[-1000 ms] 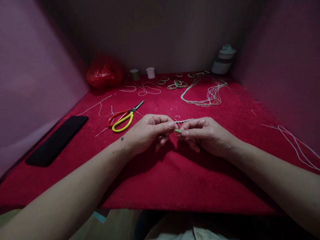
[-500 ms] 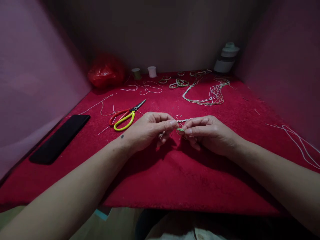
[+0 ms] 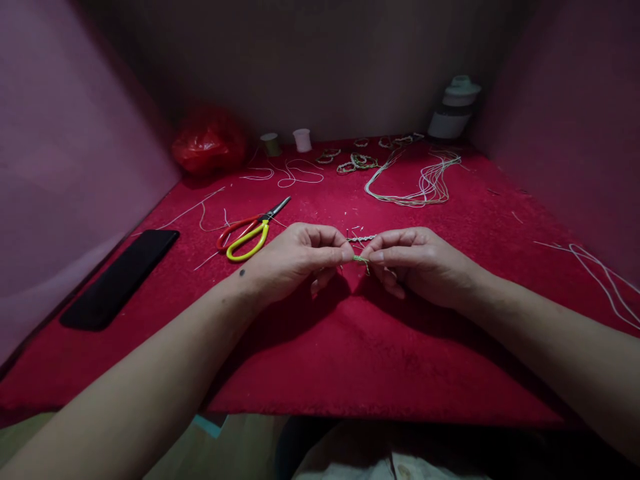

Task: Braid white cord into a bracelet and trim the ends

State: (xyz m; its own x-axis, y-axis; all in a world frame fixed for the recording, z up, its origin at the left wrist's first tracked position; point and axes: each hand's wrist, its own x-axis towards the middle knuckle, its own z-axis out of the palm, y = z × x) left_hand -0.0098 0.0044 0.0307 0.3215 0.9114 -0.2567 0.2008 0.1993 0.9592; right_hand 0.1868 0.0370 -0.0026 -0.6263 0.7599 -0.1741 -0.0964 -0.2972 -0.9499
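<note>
Between my two hands a short green cord point(image 3: 359, 259) is held, its loose end curling down near my right fingertips. My left hand point(image 3: 313, 257) pinches its left end between thumb and forefinger. Thumb and forefinger of my right hand point(image 3: 413, 260) close on the other end; the other fingers hang loosely curled. Just behind the fingertips lies a pale braided cord point(image 3: 363, 238), partly hidden by my right hand. Scissors point(image 3: 250, 232) with one red and one yellow handle rest on the cloth left of my left hand, blades pointing away.
A black phone-like slab point(image 3: 120, 279) lies at left. Along the back are a red plastic bag point(image 3: 209, 141), a green spool point(image 3: 271, 145), a white spool point(image 3: 303, 141), several braided loops point(image 3: 357, 163), a cord bundle point(image 3: 410, 193) and a bottle point(image 3: 454, 110). Loose white cords point(image 3: 597, 277) lie at right.
My fingers have shifted slightly on the green cord, and its loose end now hangs below. The pale braided cord behind shows a little less to the right. Scissors and spools stay put.
</note>
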